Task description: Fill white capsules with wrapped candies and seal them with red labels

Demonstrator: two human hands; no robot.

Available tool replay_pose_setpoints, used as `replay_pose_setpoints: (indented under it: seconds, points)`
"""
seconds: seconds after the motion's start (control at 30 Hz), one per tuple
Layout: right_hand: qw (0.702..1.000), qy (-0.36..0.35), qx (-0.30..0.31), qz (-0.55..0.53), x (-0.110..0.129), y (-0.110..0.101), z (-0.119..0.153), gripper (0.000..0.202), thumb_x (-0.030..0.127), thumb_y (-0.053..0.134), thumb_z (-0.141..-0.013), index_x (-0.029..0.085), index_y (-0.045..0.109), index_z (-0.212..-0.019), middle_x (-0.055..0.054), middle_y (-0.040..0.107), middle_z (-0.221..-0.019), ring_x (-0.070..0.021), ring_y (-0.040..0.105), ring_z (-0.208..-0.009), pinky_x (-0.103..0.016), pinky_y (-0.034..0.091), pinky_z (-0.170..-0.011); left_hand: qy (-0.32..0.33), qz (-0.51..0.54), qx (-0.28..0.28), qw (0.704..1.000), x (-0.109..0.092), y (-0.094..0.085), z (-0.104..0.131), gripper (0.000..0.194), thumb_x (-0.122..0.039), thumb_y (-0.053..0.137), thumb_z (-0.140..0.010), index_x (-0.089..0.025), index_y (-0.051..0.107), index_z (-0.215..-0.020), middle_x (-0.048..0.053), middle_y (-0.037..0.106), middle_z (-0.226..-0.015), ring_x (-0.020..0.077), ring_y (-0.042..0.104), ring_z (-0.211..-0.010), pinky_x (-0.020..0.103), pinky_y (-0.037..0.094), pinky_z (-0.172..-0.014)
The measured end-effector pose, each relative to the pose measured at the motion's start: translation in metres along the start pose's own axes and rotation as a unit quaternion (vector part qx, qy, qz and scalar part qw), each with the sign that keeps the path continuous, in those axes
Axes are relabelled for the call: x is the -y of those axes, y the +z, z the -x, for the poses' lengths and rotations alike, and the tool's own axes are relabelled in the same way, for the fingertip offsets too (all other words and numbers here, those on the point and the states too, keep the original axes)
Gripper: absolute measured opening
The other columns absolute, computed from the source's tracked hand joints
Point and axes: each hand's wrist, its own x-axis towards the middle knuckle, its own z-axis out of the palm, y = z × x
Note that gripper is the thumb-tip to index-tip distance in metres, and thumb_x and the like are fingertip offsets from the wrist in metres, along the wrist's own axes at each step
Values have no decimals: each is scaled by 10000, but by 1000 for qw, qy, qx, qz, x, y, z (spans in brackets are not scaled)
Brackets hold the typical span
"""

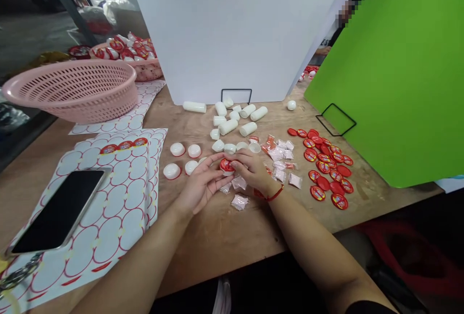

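Observation:
Both my hands meet at the middle of the table around a small white cup with a red lid (226, 165). My left hand (203, 181) grips its left side between thumb and fingers. From the right, my right hand (252, 169) closes on the same cup, its thumb at the lid; a red string bracelet (274, 193) circles that wrist. Just left of my hands, several white cups (177, 149) sit upside down on red rims. Small clear packets with pinkish contents (239, 201) lie below and to the right of my hands. Open white cups (229, 148) stand just behind my fingers.
Stacked white cups (228, 127) lie at the back before a white panel (232, 33). Red round lids (324, 167) spread at the right near a green panel (398, 77). Leftward are sticker sheets (119, 198), a phone (60, 210) and a pink basket (76, 89).

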Motion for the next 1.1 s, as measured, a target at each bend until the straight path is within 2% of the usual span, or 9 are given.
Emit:
replay_pose_setpoints:
  seconds: [0.07,0.13,0.27,0.4,0.57,0.7,0.9,1.1]
  points:
    - [999,-23,20,16,-2,-6,1,436,550,519,-997,192,696,-1171,-72,654,-965,-194,624,-891,-351,523,-805,-10,-10,9,1000,-1,2,2,501,-47,700,-795,-151,596,-1274,93,740,-1138,162,736,-994,288,594,-957]
    - [997,-42,36,47,-1,-9,2,438,580,596,-945,178,689,-1092,-67,631,-915,-195,600,-846,-337,508,-755,-12,-24,10,1000,-1,2,3,486,-70,722,-813,-151,606,-1277,79,756,-1062,147,750,-909,249,613,-886]
    - [996,-56,12,62,5,-8,6,341,511,608,-957,181,633,-876,-34,575,-802,-161,521,-721,-293,436,-641,-4,-35,2,999,2,1,2,514,-86,752,-810,-187,610,-1293,36,767,-913,146,758,-799,250,640,-781]
    - [999,-48,6,12,13,-4,8,385,516,592,-959,185,570,-763,-3,507,-726,-142,460,-658,-285,373,-601,-25,1,9,1000,5,-2,1,357,-75,797,-752,-154,682,-1080,59,780,-935,172,766,-775,277,657,-728]
    - [997,-16,19,-78,14,3,11,454,606,558,-950,180,600,-795,-2,514,-718,-146,462,-663,-296,361,-611,-60,53,-5,997,8,-1,2,245,-39,804,-723,-142,640,-874,39,770,-827,158,755,-688,236,645,-635]
    - [996,1,10,-87,15,6,11,533,694,512,-930,189,586,-773,-8,519,-720,-154,462,-668,-304,375,-624,-53,57,-10,997,8,0,4,253,-50,820,-702,-133,626,-841,56,776,-836,172,756,-684,244,644,-612]
    - [998,-26,38,-53,16,3,9,459,601,531,-962,189,565,-762,-1,496,-701,-150,449,-656,-301,356,-613,-38,20,-39,998,3,3,7,243,-66,783,-707,-129,650,-901,76,781,-846,173,744,-663,291,654,-628]
    - [998,-38,47,-17,18,4,8,456,577,525,-969,195,528,-720,3,489,-688,-144,442,-644,-296,343,-598,-12,-11,-71,997,6,8,9,245,-126,780,-687,-142,638,-886,65,770,-835,153,714,-651,262,631,-575]
